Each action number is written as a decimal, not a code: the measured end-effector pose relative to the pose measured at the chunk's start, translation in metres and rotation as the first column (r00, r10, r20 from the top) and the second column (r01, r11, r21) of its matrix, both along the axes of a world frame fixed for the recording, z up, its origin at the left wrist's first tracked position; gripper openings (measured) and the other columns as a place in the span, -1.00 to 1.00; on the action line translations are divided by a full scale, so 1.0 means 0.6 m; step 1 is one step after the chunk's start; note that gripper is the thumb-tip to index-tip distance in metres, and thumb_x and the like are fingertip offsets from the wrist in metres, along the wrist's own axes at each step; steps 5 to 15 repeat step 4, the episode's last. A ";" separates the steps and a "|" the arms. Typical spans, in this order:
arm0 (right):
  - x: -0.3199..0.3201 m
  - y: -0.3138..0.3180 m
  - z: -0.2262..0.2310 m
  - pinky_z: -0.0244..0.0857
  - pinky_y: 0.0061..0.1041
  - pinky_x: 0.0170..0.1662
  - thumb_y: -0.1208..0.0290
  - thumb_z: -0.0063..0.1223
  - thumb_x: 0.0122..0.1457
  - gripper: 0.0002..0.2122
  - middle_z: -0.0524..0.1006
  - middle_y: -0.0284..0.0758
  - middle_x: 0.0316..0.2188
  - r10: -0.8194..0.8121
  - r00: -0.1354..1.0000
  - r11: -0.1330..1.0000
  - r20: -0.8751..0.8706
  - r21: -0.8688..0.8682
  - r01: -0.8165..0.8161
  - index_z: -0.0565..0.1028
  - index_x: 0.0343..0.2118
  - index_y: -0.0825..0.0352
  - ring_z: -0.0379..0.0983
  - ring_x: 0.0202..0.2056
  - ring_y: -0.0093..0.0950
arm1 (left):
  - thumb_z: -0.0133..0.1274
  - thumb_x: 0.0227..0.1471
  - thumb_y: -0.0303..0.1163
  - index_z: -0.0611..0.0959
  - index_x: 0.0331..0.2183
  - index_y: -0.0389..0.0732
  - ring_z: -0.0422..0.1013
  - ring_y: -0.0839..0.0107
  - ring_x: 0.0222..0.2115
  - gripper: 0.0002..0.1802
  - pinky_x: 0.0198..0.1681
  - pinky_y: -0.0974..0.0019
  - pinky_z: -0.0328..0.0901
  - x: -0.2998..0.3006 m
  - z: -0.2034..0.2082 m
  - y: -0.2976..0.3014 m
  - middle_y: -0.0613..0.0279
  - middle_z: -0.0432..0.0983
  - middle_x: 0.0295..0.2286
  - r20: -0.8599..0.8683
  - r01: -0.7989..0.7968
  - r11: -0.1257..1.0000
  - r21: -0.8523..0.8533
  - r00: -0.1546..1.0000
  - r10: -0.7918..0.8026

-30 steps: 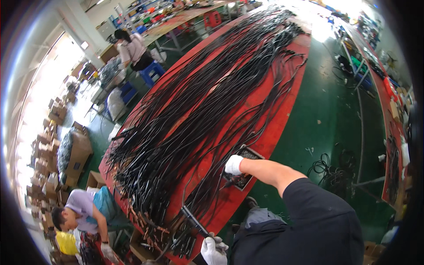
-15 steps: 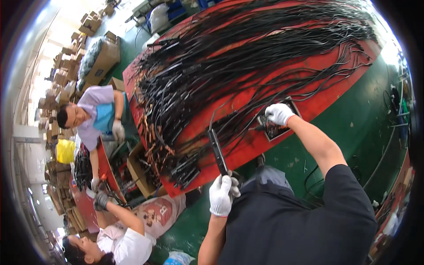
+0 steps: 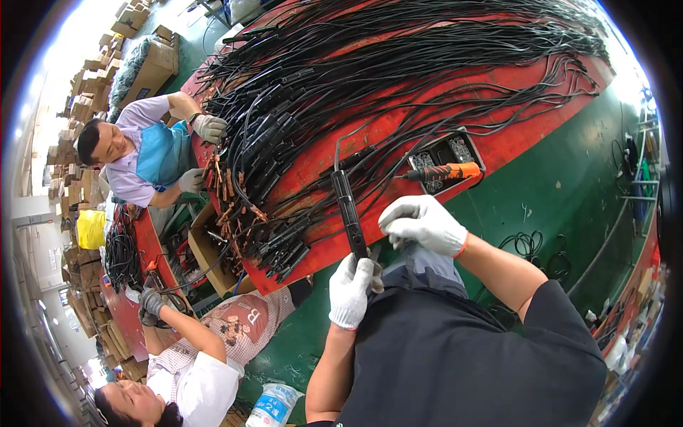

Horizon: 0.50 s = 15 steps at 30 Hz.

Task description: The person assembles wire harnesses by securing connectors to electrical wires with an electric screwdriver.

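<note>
My left hand [image 3: 350, 288], in a white knit glove, is closed around the lower end of a long black power strip [image 3: 347, 208]. The strip stands tilted over the table's near edge, with a dark cable running from its upper end. Just to its right, my right hand [image 3: 425, 224], gloved in white too, has its fingers curled together in a pinch, apart from the strip. Whatever those fingers hold, if anything, is too small to see. Beyond my right hand, an orange power screwdriver [image 3: 453, 171] lies across a dark tray [image 3: 466, 186] with small metal parts.
Rows of black cables [image 3: 427, 78] with black strips cover the red table [image 3: 512, 156]. Bare copper ends [image 3: 228, 186] lie at its left. Two co-workers [image 3: 153, 153] work at the left, beside an open carton [image 3: 201, 238]. A plastic bag [image 3: 274, 406] sits on the green floor.
My right hand has come back from the tray toward the strip, uncovering the orange screwdriver. The strip has risen slightly in view. One co-worker's hand has moved onto the table's left end.
</note>
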State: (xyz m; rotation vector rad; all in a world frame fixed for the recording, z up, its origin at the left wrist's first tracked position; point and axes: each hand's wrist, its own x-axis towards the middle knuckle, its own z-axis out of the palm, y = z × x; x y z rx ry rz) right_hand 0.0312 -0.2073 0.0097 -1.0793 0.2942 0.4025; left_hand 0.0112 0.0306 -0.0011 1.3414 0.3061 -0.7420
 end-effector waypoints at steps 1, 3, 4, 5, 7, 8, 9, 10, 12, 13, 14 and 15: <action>-0.001 0.009 0.004 0.50 -0.55 -0.24 0.59 0.16 0.17 -0.85 0.64 -0.31 -0.33 0.026 1.000 0.999 0.007 0.023 -0.026 0.62 -0.20 0.40 0.59 -0.37 -0.57 | 0.04 0.37 -0.32 0.53 0.05 -0.41 0.49 0.47 -0.54 -0.62 -0.46 0.37 0.42 0.000 0.000 0.000 0.10 0.59 -0.35 0.009 0.014 1.000 0.001 1.000 -0.014; -0.002 0.026 -0.003 0.50 -0.54 -0.25 0.58 0.20 0.21 -0.86 0.64 -0.32 -0.32 0.063 0.997 0.996 0.036 0.054 -0.065 0.61 -0.17 0.37 0.58 -0.36 -0.58 | 0.04 0.37 -0.32 0.53 0.05 -0.42 0.49 0.47 -0.54 -0.62 -0.45 0.37 0.42 0.000 -0.003 0.002 0.09 0.60 -0.35 0.021 0.056 0.998 -0.001 0.998 -0.056; -0.005 0.027 -0.003 0.50 -0.54 -0.25 0.58 0.20 0.21 -0.86 0.64 -0.32 -0.32 0.057 0.998 0.997 0.035 0.053 -0.058 0.61 -0.17 0.37 0.58 -0.36 -0.58 | 0.04 0.37 -0.32 0.53 0.04 -0.42 0.49 0.47 -0.53 -0.63 -0.44 0.37 0.42 0.000 -0.007 0.004 0.09 0.60 -0.35 0.033 0.091 0.996 -0.002 0.995 -0.091; -0.005 0.027 -0.003 0.50 -0.54 -0.25 0.58 0.20 0.21 -0.86 0.64 -0.32 -0.32 0.057 0.998 0.997 0.035 0.053 -0.058 0.61 -0.17 0.37 0.58 -0.36 -0.58 | 0.04 0.37 -0.32 0.53 0.04 -0.42 0.49 0.47 -0.53 -0.63 -0.44 0.37 0.42 0.000 -0.007 0.004 0.09 0.60 -0.35 0.033 0.091 0.996 -0.002 0.995 -0.091; -0.005 0.027 -0.003 0.50 -0.54 -0.25 0.58 0.20 0.21 -0.86 0.64 -0.32 -0.32 0.057 0.998 0.997 0.035 0.053 -0.058 0.61 -0.17 0.37 0.58 -0.36 -0.58 | 0.04 0.37 -0.32 0.53 0.04 -0.42 0.49 0.47 -0.53 -0.63 -0.44 0.37 0.42 0.000 -0.007 0.004 0.09 0.60 -0.35 0.033 0.091 0.996 -0.002 0.995 -0.091; -0.005 0.027 -0.003 0.50 -0.54 -0.25 0.58 0.20 0.21 -0.86 0.64 -0.32 -0.32 0.057 0.998 0.997 0.035 0.053 -0.058 0.61 -0.17 0.37 0.58 -0.36 -0.58 | 0.04 0.37 -0.32 0.53 0.04 -0.42 0.49 0.47 -0.53 -0.63 -0.44 0.37 0.42 0.000 -0.007 0.004 0.09 0.60 -0.35 0.033 0.091 0.996 -0.002 0.995 -0.091; -0.005 0.027 -0.003 0.50 -0.54 -0.25 0.58 0.20 0.21 -0.86 0.64 -0.32 -0.32 0.057 0.998 0.997 0.035 0.053 -0.058 0.61 -0.17 0.37 0.58 -0.36 -0.58 | 0.04 0.37 -0.32 0.53 0.04 -0.42 0.49 0.47 -0.53 -0.63 -0.44 0.37 0.42 0.000 -0.007 0.004 0.09 0.60 -0.35 0.033 0.091 0.996 -0.002 0.995 -0.091; -0.005 0.027 -0.003 0.50 -0.54 -0.25 0.58 0.20 0.21 -0.86 0.64 -0.32 -0.32 0.057 0.998 0.997 0.035 0.053 -0.058 0.61 -0.17 0.37 0.58 -0.36 -0.58 | 0.04 0.37 -0.32 0.53 0.04 -0.42 0.49 0.47 -0.53 -0.63 -0.44 0.37 0.42 0.000 -0.007 0.004 0.09 0.60 -0.35 0.033 0.091 0.996 -0.002 0.995 -0.091; -0.005 0.027 -0.003 0.50 -0.54 -0.25 0.58 0.20 0.21 -0.86 0.64 -0.32 -0.32 0.057 0.998 0.997 0.035 0.053 -0.058 0.61 -0.17 0.37 0.58 -0.36 -0.58 | 0.04 0.37 -0.32 0.53 0.04 -0.42 0.49 0.47 -0.53 -0.63 -0.44 0.37 0.42 0.000 -0.007 0.004 0.09 0.60 -0.35 0.033 0.091 0.996 -0.002 0.995 -0.091; -0.005 0.027 -0.003 0.50 -0.54 -0.25 0.58 0.20 0.21 -0.86 0.64 -0.32 -0.32 0.057 0.998 0.997 0.035 0.053 -0.058 0.61 -0.17 0.37 0.58 -0.36 -0.58 | 0.04 0.37 -0.32 0.53 0.04 -0.42 0.49 0.47 -0.53 -0.63 -0.44 0.37 0.42 0.000 -0.007 0.004 0.09 0.60 -0.35 0.033 0.091 0.996 -0.002 0.995 -0.091; -0.005 0.027 -0.003 0.50 -0.54 -0.25 0.58 0.20 0.21 -0.86 0.64 -0.32 -0.32 0.057 0.998 0.997 0.035 0.053 -0.058 0.61 -0.17 0.37 0.58 -0.36 -0.58 | 0.04 0.37 -0.32 0.53 0.04 -0.42 0.49 0.47 -0.53 -0.63 -0.44 0.37 0.42 0.000 -0.007 0.004 0.09 0.60 -0.35 0.033 0.091 0.996 -0.002 0.995 -0.091; -0.005 0.027 -0.003 0.50 -0.54 -0.25 0.58 0.20 0.21 -0.86 0.64 -0.32 -0.32 0.057 0.998 0.997 0.035 0.053 -0.058 0.61 -0.17 0.37 0.58 -0.36 -0.58 | 0.04 0.37 -0.32 0.53 0.04 -0.42 0.49 0.47 -0.53 -0.63 -0.44 0.37 0.42 0.000 -0.007 0.004 0.09 0.60 -0.35 0.033 0.091 0.996 -0.002 0.995 -0.091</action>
